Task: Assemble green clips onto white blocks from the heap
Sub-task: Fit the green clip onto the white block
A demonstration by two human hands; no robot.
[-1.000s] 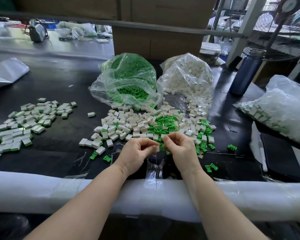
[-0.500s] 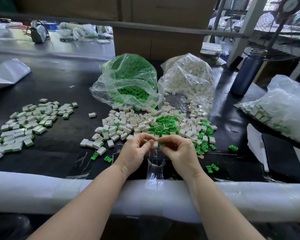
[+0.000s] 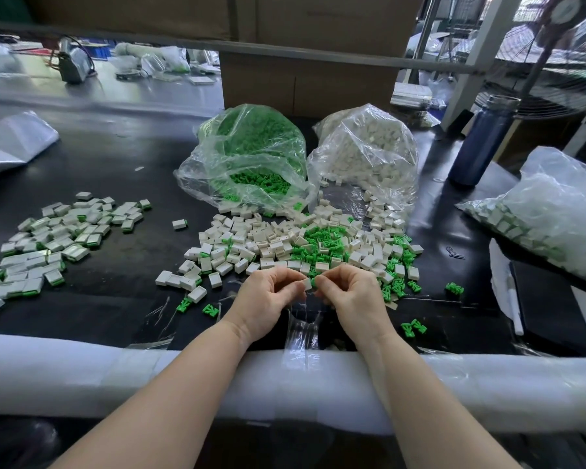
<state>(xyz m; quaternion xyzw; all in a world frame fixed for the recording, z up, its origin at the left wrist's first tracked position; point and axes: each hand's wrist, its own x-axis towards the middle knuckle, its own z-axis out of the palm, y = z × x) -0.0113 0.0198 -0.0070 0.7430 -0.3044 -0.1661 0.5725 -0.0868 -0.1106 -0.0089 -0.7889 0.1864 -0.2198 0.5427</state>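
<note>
Against the frame half a second ago, little changed: hands a touch lower and nearer the body, block now plainly showing between them where before only a green sliver peeked out; heap, bags and pile unmoved.

Left hand [image 3: 268,299] pinching a white block [image 3: 307,285] at thumb and forefinger; right hand [image 3: 349,296] with fingers curled tight against it, a green clip [image 3: 313,282] just visible at the block's right edge; how far the clip sits inside, impossible to tell, fingertips covering the joint.

Hard to read elsewhere: the fan [image 3: 555,55] at top right cut by the frame edge; far bench clutter blurred; contents of the right bag [image 3: 548,211] hazy through plastic, pale pieces only.

Black table [image 3: 115,164], glossy, padded along the near edge by a white foam roll [image 3: 82,377]; behind it cardboard boxes [image 3: 305,79]; blue bottle [image 3: 481,143] at right rear.

Green bag [image 3: 251,157] and white bag [image 3: 366,150] side by side, mouths open toward the heap [image 3: 285,245] of mixed blocks and clips spilling just beyond the hands; pile [image 3: 55,238] of finished pieces well apart at left; one lone piece [image 3: 180,224] between pile and heap; stray clips [image 3: 413,327] near the right wrist.
</note>
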